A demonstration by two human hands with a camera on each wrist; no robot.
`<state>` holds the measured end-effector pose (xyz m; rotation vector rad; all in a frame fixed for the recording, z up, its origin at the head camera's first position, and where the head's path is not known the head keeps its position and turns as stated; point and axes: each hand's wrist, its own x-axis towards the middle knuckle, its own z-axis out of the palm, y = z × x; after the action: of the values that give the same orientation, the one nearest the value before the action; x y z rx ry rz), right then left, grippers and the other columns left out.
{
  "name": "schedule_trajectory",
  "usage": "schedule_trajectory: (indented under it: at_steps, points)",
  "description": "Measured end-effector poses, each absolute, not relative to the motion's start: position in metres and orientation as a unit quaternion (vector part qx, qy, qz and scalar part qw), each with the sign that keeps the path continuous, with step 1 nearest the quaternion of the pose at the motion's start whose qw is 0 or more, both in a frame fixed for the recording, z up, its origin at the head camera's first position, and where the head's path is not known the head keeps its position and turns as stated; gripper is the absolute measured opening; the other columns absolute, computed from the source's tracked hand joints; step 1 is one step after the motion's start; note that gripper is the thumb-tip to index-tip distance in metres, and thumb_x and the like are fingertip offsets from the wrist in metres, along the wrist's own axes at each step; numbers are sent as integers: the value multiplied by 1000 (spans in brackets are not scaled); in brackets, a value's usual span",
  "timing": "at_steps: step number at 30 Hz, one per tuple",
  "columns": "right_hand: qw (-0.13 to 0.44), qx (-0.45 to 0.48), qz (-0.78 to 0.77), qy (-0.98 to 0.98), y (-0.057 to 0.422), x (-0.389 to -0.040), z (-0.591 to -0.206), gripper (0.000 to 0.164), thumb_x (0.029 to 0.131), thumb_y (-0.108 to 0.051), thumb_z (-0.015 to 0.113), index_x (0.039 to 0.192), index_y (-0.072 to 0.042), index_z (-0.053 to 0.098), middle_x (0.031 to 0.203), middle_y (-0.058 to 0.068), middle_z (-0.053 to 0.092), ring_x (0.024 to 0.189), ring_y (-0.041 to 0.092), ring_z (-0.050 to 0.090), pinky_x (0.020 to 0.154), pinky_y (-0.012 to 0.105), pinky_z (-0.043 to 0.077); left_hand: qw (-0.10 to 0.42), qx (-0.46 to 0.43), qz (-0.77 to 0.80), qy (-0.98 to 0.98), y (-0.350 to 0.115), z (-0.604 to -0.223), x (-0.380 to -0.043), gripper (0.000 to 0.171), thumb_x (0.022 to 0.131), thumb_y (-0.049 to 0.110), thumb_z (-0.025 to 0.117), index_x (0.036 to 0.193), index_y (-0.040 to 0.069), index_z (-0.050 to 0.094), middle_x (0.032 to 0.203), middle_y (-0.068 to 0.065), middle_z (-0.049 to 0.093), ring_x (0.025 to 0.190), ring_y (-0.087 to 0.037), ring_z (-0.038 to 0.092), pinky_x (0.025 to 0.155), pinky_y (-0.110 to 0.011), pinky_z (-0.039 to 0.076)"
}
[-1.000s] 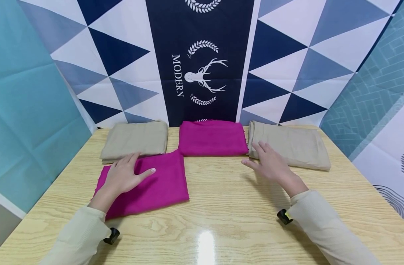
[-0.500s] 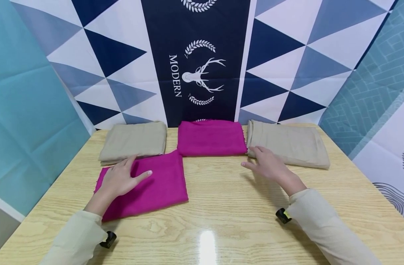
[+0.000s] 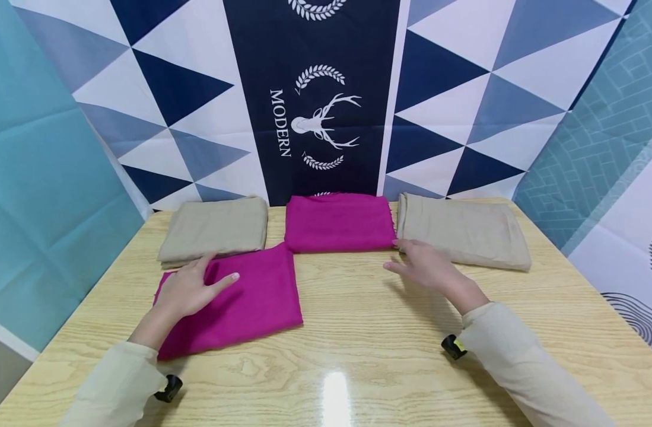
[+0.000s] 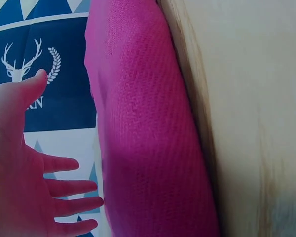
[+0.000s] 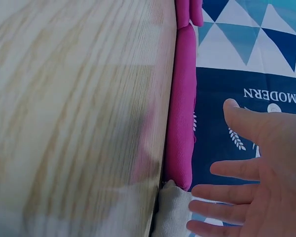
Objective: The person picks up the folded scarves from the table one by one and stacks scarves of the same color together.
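Note:
My left hand (image 3: pixel 187 290) hovers over the left part of a folded magenta cloth (image 3: pixel 261 296) at the front left, fingers spread and nothing in them. In the left wrist view the left hand (image 4: pixel 19 182) shows its palm beside the thick magenta fold (image 4: pixel 143 128). My right hand (image 3: pixel 427 270), also spread and holding nothing, is above the table just in front of a folded beige cloth (image 3: pixel 464 231) at the back right. In the right wrist view the right hand's (image 5: pixel 266 173) fingers are straight, near the beige cloth's edge (image 5: pixel 170 212).
A second folded magenta cloth (image 3: pixel 339 222) lies at the back middle, and another folded beige cloth (image 3: pixel 219 225) at the back left, behind the front magenta one. The wooden table (image 3: pixel 358 332) ends at a patterned backdrop (image 3: pixel 326 118). Small black cameras (image 3: pixel 169 388) are worn on the wrists.
Both hands have drifted slightly left and the right hand has come a little nearer, off the right beige cloth's front. The view has shifted slightly; the cloths look unchanged.

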<state>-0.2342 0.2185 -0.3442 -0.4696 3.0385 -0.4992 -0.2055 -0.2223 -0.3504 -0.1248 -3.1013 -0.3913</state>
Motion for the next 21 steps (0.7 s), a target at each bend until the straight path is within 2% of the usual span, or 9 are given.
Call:
schedule_trajectory:
  at_steps: [4, 10, 14, 21]
  points:
    - [0, -161, -174, 971, 216, -235, -345, 64, 97, -39, 59, 142, 4, 44, 142, 30, 50, 133, 46, 47, 111, 58, 40, 12, -37, -126, -991, -225, -352, -206, 91, 90, 74, 43, 153, 10, 30, 152, -28, 38, 131, -53, 45, 99, -69, 41]
    - [-20, -182, -198, 963, 213, -236, -345, 58, 97, -36, 59, 139, 3, 48, 139, 26, 55, 131, 44, 50, 110, 56, 41, -3, -33, -136, -990, -230, -352, -206, 92, 91, 72, 43, 152, 3, 31, 152, -29, 38, 133, -53, 42, 103, -69, 38]
    - [-18, -193, -209, 958, 210, -237, -343, 57, 97, -34, 60, 139, 2, 49, 140, 23, 56, 133, 43, 49, 112, 56, 40, -13, -32, -149, -988, -232, -350, -207, 92, 92, 70, 42, 151, 0, 32, 150, -30, 39, 133, -52, 42, 104, -69, 38]
    - [6, -224, -237, 945, 202, -241, -338, 53, 97, -35, 59, 136, 1, 53, 135, 20, 61, 127, 37, 57, 108, 53, 44, -13, -30, -157, -987, -233, -347, -206, 90, 93, 70, 40, 148, -1, 35, 147, -30, 43, 131, -52, 45, 102, -68, 40]
